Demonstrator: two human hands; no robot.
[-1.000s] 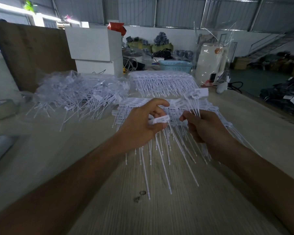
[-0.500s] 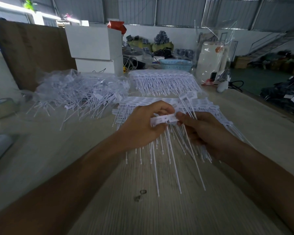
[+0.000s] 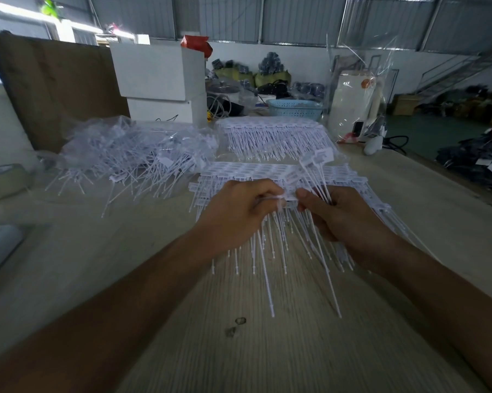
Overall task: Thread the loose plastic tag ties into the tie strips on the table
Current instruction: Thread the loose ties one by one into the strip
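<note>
With strips stacked at twelve o'clock and a loose pile [image 3: 131, 157] at ten, the left hand [image 3: 233, 214] pinched a strip [image 3: 270, 200] while the right hand [image 3: 338, 214] clutched a bundle of ties [image 3: 315, 177]; plenty remained.

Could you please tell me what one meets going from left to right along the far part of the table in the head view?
Roll of tape → loose pile of tag ties → neat row of tie strips → bagged white appliance.

Both forearms extended forward, converging. Left hand [image 3: 239, 214] curled, fingertips pinching. Right hand [image 3: 341, 219] curled, thumb forward, fingers gripping. Hands nearly touching.
</note>
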